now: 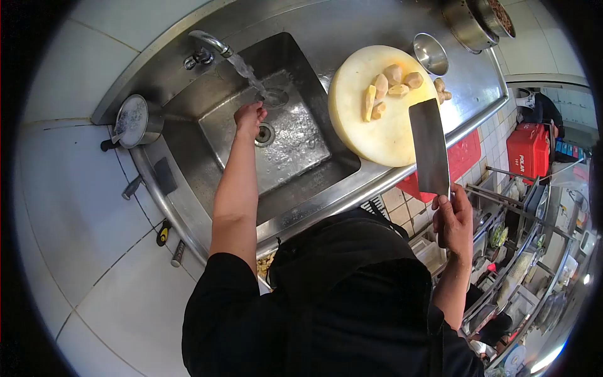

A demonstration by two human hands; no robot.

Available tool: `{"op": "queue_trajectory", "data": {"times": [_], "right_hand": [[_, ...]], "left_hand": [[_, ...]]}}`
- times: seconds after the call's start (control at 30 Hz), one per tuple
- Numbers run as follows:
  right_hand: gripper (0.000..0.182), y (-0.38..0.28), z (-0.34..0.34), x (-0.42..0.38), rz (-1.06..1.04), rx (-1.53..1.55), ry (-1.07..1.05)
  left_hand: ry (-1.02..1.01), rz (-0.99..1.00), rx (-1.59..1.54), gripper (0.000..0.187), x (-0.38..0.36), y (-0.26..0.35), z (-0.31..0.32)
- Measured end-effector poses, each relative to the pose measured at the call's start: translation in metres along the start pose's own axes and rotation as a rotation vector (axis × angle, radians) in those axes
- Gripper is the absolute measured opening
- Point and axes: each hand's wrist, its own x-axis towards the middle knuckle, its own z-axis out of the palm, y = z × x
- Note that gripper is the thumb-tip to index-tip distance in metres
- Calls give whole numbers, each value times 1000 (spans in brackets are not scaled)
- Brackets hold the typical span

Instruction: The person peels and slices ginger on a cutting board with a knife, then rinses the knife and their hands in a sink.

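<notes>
My left hand [250, 118] is over the metal sink [295, 157], just below the stream of running water [245, 68] from the faucet [210, 43]. Its fingers are curled together, and what they hold, if anything, is too small to make out. My right hand [453, 220] grips the handle of a wide cleaver [430, 147], whose blade reaches over the right edge of the round yellowish cutting board [358, 135]. Several peeled pieces of ginger [393, 74] lie on the board's upper part.
A small metal bowl [431, 54] and metal pots [465, 25] stand beyond the board. Left of the sink are a pot [133, 120] and another blade [165, 175]. Red containers [527, 149] and cluttered shelving [521, 251] are at the right.
</notes>
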Motion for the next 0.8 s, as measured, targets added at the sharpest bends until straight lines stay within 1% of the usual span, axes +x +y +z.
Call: {"op": "queue_trajectory", "data": {"times": [0.23, 0.27, 0.37, 0.47, 0.6, 0.67, 0.7, 0.77, 0.8], "right_hand": [[28, -1, 2, 0, -7, 21, 8], [28, -2, 2, 0, -4, 25, 5], [28, -1, 1, 0, -8, 26, -5], [28, -2, 1, 0, -11, 26, -10], [30, 0, 1, 0, -21, 20, -4], [30, -2, 1, 0, -17, 13, -3], [31, -3, 2, 0, -17, 9, -3], [31, -3, 2, 1, -7, 8, -9], [31, -4, 2, 1, 0, 7, -18]], "left_hand": [[-63, -112, -241, 8, 9, -24, -10], [-91, -145, -284, 8, 8, -24, -8], [-77, -183, -378, 8, 2, -27, 2], [-78, -205, -430, 7, -3, -28, 11], [-74, -196, -411, 5, 1, -25, 21], [-81, -73, -171, 6, 1, -16, 25], [-81, -77, -169, 6, -6, -3, 32], [39, 135, 357, 9, -19, 26, 46], [23, 204, 475, 13, -19, 34, 46]]}}
